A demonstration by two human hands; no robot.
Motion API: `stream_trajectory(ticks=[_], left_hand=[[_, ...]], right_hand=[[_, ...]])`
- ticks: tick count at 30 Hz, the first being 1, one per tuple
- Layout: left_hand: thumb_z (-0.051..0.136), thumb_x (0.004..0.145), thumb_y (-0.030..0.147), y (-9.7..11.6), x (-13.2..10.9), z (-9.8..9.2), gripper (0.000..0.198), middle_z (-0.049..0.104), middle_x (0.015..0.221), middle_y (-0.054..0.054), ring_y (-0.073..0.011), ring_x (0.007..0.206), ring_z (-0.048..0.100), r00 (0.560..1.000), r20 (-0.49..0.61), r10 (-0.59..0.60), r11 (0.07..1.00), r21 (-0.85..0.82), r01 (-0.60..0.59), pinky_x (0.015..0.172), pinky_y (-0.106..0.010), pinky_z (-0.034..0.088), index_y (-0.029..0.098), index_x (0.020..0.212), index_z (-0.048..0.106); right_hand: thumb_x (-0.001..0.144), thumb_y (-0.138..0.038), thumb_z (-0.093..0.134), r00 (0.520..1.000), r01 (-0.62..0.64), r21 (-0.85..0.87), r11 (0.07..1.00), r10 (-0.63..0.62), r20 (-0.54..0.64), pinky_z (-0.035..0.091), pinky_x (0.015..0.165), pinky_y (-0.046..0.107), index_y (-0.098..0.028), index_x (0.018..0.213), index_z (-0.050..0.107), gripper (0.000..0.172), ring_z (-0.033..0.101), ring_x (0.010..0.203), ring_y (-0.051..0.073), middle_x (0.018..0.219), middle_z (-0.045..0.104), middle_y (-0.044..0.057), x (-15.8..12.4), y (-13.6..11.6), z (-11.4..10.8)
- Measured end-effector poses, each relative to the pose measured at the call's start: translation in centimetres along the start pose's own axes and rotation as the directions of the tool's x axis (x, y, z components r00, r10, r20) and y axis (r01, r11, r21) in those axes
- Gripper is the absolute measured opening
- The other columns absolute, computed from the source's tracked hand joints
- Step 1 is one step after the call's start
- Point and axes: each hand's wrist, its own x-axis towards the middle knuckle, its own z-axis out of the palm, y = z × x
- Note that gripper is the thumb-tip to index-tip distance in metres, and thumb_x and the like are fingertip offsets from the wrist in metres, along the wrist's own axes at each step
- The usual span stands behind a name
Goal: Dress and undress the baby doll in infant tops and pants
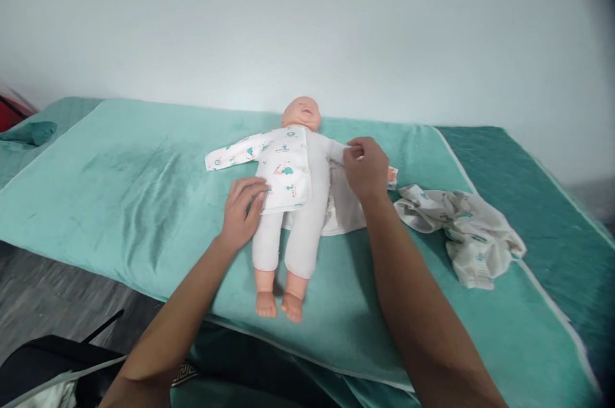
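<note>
A baby doll (pixel 317 168) lies on its back, its head toward the wall and its bare feet toward me. A white printed baby shirt (pixel 283 171) covers one arm and half its chest; the other half of the shirt (pixel 343 203) is spread under the doll on the right. My left hand (pixel 244 209) rests at the shirt's lower side edge, thumb apart from the loosely bent fingers. My right hand (pixel 366 168) has its fingers curled around the doll's uncovered arm near the wrist. That hand mostly hides the doll's hand and part of the sleeve.
Crumpled printed baby clothing (pixel 473 235) lies to the right on the green padded cover (pixel 120 203). A white wall (pixel 307 24) rises behind the bed. A black object (pixel 52 363) stands low at the left, by the grey floor (pixel 57 293).
</note>
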Motion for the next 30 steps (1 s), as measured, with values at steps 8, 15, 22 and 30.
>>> stream_trajectory(ticks=[8,15,22,30], left_hand=[[0.046,0.103,0.033,1.1,9.6,4.7,0.045,0.047,0.164,-0.013,-0.0259,0.157,0.037,0.894,0.447,0.0,0.988,0.139,-0.069,0.13,-0.05,0.03,0.018,0.144,0.058],[0.042,0.104,0.029,3.4,15.7,8.4,0.038,0.068,0.141,-0.01,-0.0274,0.134,0.06,0.754,0.656,-0.039,0.945,0.269,-0.184,0.11,-0.043,0.048,0.02,0.131,0.067],[0.053,0.096,0.014,6.5,17.4,14.4,0.035,0.069,0.13,-0.018,-0.0327,0.125,0.063,0.553,0.832,-0.032,0.805,0.349,-0.479,0.097,-0.043,0.049,0.012,0.128,0.066],[0.049,0.091,0.002,5.7,18.7,16.8,0.045,0.069,0.124,-0.019,-0.0324,0.116,0.066,0.581,0.814,0.028,0.796,0.333,-0.505,0.084,-0.042,0.048,0.01,0.135,0.056]], right_hand=[[0.083,-0.032,0.057,0.937,-0.347,-0.083,0.934,0.344,-0.056,0.047,0.098,0.047,-0.022,0.091,0.055,0.014,0.06,0.099,0.027,0.1,0.065,0.011,0.1,6.1,-3.2],[0.08,-0.033,0.06,0.882,-0.388,0.255,0.886,0.437,-0.177,0.054,0.092,0.041,-0.023,0.096,0.056,0.019,0.067,0.093,0.021,0.098,0.07,0.006,0.7,6.2,-2.2],[0.073,-0.023,0.058,0.833,-0.256,0.674,0.694,0.512,-0.211,0.057,0.098,0.039,-0.023,0.088,0.056,0.016,0.073,0.09,0.016,0.099,0.072,0.004,1.3,5.7,-2.7],[0.09,-0.034,0.04,0.907,-0.234,0.603,0.762,0.395,-0.148,0.061,0.086,0.04,-0.027,0.095,0.047,0.012,0.073,0.104,0.021,0.107,0.069,0.008,1.9,7.4,-2.8]])
